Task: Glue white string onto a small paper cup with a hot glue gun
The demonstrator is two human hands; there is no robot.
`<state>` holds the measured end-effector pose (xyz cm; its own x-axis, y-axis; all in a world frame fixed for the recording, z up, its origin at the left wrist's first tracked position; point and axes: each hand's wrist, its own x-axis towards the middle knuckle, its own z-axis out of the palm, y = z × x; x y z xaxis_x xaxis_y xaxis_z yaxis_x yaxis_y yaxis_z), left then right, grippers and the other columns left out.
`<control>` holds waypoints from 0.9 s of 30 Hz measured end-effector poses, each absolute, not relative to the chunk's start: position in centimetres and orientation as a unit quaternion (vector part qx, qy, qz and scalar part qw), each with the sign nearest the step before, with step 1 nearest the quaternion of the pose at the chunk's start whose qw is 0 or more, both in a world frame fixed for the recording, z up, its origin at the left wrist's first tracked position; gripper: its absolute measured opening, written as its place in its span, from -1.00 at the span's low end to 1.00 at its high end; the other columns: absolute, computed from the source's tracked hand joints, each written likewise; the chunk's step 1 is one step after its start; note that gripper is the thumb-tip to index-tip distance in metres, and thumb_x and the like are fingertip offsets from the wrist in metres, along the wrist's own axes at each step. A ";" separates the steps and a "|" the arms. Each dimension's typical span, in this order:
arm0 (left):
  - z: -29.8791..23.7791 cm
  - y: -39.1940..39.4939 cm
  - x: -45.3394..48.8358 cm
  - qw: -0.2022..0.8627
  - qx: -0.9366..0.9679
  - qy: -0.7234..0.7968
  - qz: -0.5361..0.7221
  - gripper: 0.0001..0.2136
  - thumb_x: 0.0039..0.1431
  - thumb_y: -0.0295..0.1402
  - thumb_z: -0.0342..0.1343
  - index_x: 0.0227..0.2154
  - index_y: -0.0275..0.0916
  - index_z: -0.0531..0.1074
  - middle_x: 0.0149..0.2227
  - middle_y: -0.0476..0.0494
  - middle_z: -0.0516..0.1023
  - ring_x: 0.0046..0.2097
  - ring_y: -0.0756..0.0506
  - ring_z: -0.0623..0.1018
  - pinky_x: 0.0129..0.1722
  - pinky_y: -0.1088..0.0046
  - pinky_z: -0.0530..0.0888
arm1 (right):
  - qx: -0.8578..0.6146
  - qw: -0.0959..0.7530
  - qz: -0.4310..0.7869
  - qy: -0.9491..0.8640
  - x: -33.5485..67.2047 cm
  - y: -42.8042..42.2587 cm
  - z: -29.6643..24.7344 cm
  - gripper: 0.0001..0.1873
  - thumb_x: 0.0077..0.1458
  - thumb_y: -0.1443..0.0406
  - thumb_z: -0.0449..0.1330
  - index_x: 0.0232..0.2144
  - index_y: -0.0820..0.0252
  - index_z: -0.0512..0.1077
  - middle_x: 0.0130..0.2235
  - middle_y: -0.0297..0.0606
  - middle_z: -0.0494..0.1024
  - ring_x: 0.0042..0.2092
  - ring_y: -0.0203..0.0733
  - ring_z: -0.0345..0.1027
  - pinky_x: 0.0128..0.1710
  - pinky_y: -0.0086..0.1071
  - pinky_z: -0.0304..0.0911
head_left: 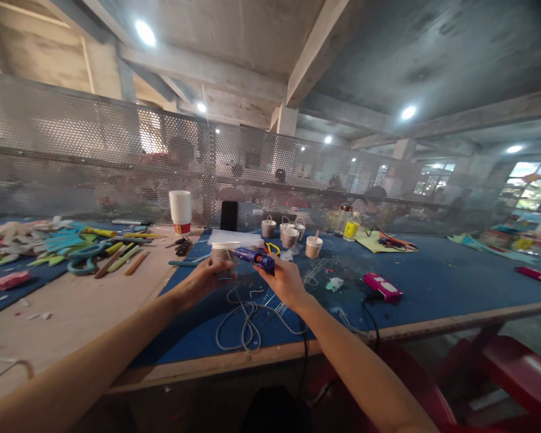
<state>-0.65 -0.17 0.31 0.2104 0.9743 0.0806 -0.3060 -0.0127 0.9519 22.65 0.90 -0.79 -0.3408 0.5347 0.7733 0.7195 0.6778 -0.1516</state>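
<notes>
My right hand (285, 280) is closed round a blue glue gun (255, 258), whose nozzle points left at a small paper cup (223, 252). My left hand (207, 278) grips that cup from below and from the left, just above the blue mat (442, 273). A loose grey cord (244, 319) lies coiled on the mat right under both hands, and a black cable (303, 349) drops from the gun over the table's front edge.
Several finished small cups (289, 234) stand behind the hands, and a stack of white cups (180, 210) to the left. A pink tool (383, 287) lies to the right. Coloured sticks and scissors (90, 255) cover the left side. People sit beyond the perforated metal screen (94, 162).
</notes>
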 end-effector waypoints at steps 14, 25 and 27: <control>0.4 -0.1 -0.6 0.614 0.474 0.344 0.529 -0.79 0.05 -0.42 0.33 -0.24 -0.26 0.48 -0.26 -0.10 0.60 -0.28 -0.11 0.63 -0.23 0.37 0.55 | -0.392 0.425 -0.106 -0.809 22.7 0.8 -0.5 -0.74 0.28 0.09 0.17 -0.17 0.15 0.47 -0.29 -0.21 0.66 -0.31 -0.10 0.58 -0.36 -0.43 0.28; 0.4 -0.2 -0.7 0.618 0.470 0.339 0.531 -0.80 0.06 -0.43 0.32 -0.24 -0.26 0.50 -0.30 -0.10 0.59 -0.29 -0.09 0.62 -0.22 0.39 0.55 | -0.399 0.425 -0.121 -0.804 22.7 0.9 -0.5 -0.71 0.28 0.07 0.16 -0.15 0.15 0.47 -0.30 -0.22 0.66 -0.33 -0.11 0.57 -0.38 -0.42 0.25; 0.3 -0.1 -0.7 0.620 0.468 0.337 0.532 -0.81 0.05 -0.43 0.33 -0.25 -0.24 0.50 -0.29 -0.10 0.60 -0.29 -0.09 0.62 -0.22 0.39 0.55 | -0.402 0.423 -0.126 -0.802 22.7 1.0 -0.5 -0.72 0.28 0.07 0.16 -0.18 0.15 0.47 -0.32 -0.22 0.66 -0.34 -0.11 0.56 -0.40 -0.42 0.24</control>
